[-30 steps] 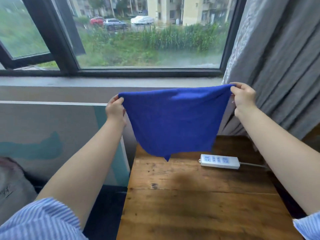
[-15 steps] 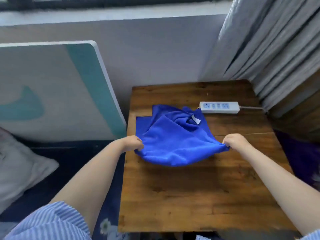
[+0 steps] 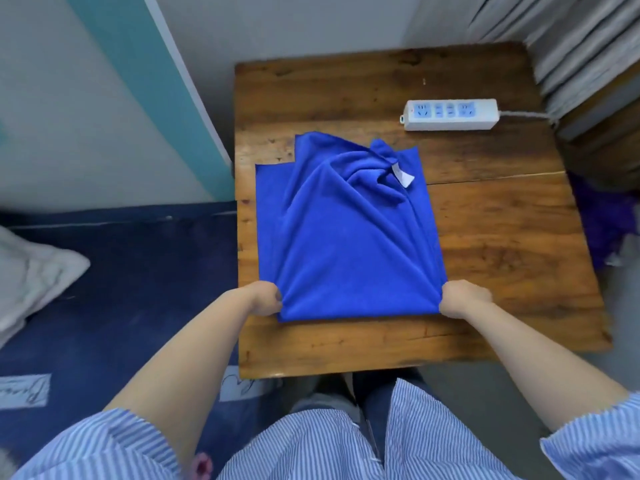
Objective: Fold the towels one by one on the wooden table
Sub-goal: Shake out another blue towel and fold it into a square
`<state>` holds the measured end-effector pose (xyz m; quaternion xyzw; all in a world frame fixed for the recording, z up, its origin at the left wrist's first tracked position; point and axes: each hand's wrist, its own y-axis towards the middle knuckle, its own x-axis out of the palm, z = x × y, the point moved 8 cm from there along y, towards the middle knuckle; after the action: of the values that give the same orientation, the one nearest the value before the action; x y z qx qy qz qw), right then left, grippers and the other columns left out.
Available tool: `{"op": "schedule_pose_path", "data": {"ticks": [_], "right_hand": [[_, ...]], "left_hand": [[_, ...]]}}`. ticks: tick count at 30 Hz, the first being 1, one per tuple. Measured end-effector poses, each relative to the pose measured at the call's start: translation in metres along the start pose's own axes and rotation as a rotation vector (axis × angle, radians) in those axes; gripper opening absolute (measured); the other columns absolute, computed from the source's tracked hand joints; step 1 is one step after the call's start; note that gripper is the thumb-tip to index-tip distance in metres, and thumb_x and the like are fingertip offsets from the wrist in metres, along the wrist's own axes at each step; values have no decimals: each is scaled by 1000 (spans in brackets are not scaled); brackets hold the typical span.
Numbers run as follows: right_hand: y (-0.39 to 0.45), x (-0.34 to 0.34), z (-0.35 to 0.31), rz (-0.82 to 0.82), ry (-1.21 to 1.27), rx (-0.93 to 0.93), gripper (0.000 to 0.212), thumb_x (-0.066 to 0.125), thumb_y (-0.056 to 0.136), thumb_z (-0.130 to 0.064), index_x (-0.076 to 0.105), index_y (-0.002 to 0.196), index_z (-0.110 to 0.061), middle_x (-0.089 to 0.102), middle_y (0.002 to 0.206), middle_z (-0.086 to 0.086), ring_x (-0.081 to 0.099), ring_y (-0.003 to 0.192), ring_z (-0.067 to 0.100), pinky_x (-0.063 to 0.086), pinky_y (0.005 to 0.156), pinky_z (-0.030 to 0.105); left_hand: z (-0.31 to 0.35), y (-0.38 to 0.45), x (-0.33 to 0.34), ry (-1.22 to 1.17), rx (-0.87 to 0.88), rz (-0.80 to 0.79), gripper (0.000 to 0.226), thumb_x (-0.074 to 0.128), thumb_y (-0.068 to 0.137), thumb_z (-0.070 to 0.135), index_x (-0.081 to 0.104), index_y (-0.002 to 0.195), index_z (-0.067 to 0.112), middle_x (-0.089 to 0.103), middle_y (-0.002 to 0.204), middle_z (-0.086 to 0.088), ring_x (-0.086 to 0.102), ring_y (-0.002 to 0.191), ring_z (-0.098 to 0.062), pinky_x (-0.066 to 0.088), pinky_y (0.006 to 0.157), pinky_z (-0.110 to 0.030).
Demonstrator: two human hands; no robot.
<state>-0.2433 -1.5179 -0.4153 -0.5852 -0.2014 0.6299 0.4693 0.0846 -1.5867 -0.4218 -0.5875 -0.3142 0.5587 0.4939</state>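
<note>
A blue towel (image 3: 346, 237) lies on the wooden table (image 3: 502, 237), doubled over with its fold at the near edge and rumpled at the far end, where a white label (image 3: 403, 175) shows. My left hand (image 3: 265, 299) pinches the near left corner of the towel. My right hand (image 3: 462, 299) pinches the near right corner. Both hands rest low on the tabletop.
A white power strip (image 3: 452, 114) with its cable lies at the table's far right. Grey curtains (image 3: 571, 39) hang behind it. A dark blue bed (image 3: 121, 271) with a white pillow (image 3: 31, 271) is to the left. Purple cloth (image 3: 602, 223) sits right of the table.
The towel came down from being held up at the window onto the table. My hands pulled its near edge toward me, stretching it flatter. The view tilted downward.
</note>
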Motion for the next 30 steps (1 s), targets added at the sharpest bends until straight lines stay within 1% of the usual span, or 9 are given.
{"op": "schedule_pose_path", "data": {"ticks": [4, 7, 11, 14, 18, 21, 23, 26, 30], "right_hand": [[0, 5, -2, -158, -128, 57, 38, 36, 88, -25, 44, 125, -16, 46, 133, 1, 47, 121, 25, 37, 97, 33], [4, -6, -2, -220, -136, 32, 37, 37, 87, -22, 48, 121, -14, 49, 132, 3, 49, 119, 26, 40, 95, 31], [22, -70, -14, 53, 1, -24, 31, 41, 85, -16, 56, 111, -12, 57, 122, 7, 56, 110, 27, 45, 82, 30], [33, -120, -33, 218, 184, -100, 17, 42, 85, -12, 56, 94, -9, 60, 112, 11, 56, 94, 29, 38, 67, 26], [54, -170, -54, 363, 406, -181, 24, 43, 85, -10, 56, 104, -4, 59, 112, 17, 56, 99, 34, 39, 68, 32], [69, -186, -65, 434, 479, -212, 24, 48, 86, -12, 54, 105, 1, 55, 114, 20, 53, 105, 37, 43, 78, 38], [84, -186, -64, 454, 512, -201, 21, 47, 86, -9, 54, 103, 2, 54, 112, 21, 51, 105, 37, 42, 80, 38], [97, -183, -63, 465, 572, -207, 21, 44, 87, -2, 59, 101, 3, 55, 108, 23, 52, 102, 38, 41, 77, 37], [101, -187, -61, 554, 717, -262, 26, 49, 88, -4, 59, 111, 3, 57, 110, 23, 51, 106, 37, 39, 84, 36]], "left_hand": [[-3, 3, -2, 103, -21, -76, 34, 39, 96, 24, 56, 118, 5, 55, 125, -9, 49, 97, -23, 38, 80, -29], [-1, 6, -13, 138, -26, -133, 28, 40, 94, 25, 63, 83, 13, 56, 87, -2, 50, 78, -23, 41, 66, -26], [8, 13, -64, 101, -56, -2, 34, 37, 96, 23, 59, 74, 11, 53, 79, -3, 40, 59, -16, 36, 66, -27], [17, 20, -107, 19, -71, 165, 34, 38, 96, 23, 42, 66, 7, 35, 65, 0, 40, 73, -21, 32, 57, -26], [32, 36, -153, -45, -50, 267, 22, 32, 94, 15, 52, 87, 10, 44, 78, 0, 43, 82, -23, 34, 63, -29], [38, 45, -185, -79, -38, 425, 26, 31, 91, 8, 37, 66, 15, 35, 69, 3, 40, 79, -23, 26, 50, -25], [42, 54, -205, -127, -36, 519, 28, 31, 90, 6, 31, 63, 14, 40, 74, -2, 39, 78, -24, 28, 52, -28], [49, 60, -235, -226, -11, 652, 18, 33, 89, 4, 51, 90, 4, 54, 105, -13, 47, 93, -30, 38, 68, -35], [62, 71, -265, -218, 29, 815, 38, 35, 88, 1, 48, 123, 5, 45, 132, -10, 41, 120, -29, 41, 91, -39]]}}
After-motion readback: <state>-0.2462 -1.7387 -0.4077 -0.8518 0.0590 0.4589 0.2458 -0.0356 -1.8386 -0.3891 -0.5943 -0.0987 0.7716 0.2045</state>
